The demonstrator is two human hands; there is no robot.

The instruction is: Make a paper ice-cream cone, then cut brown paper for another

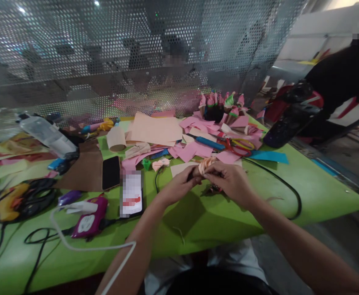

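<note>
Both my hands meet over the middle of the green table, closed around a small craft ice cream cone (206, 165) with a peach-coloured swirled top. My left hand (181, 181) grips it low, from the left, and hides most of its lower part. From the right, the fingers of my right hand (228, 179) pinch the swirl. Directly beneath my right hand lies a small dark object, too covered to make out. Finished-looking cones with pink and green swirls (229, 99) stand in a dark holder at the back.
Pink sheets (194, 151), a large peach sheet (157, 129), scissors (239, 147) and a blue-handled tool (210, 142) lie beyond my hands. Left are phones (111, 173), a magenta device (90, 219), cables and a yellow glue gun (10, 200). A dark bottle (286, 123) stands right, near another person.
</note>
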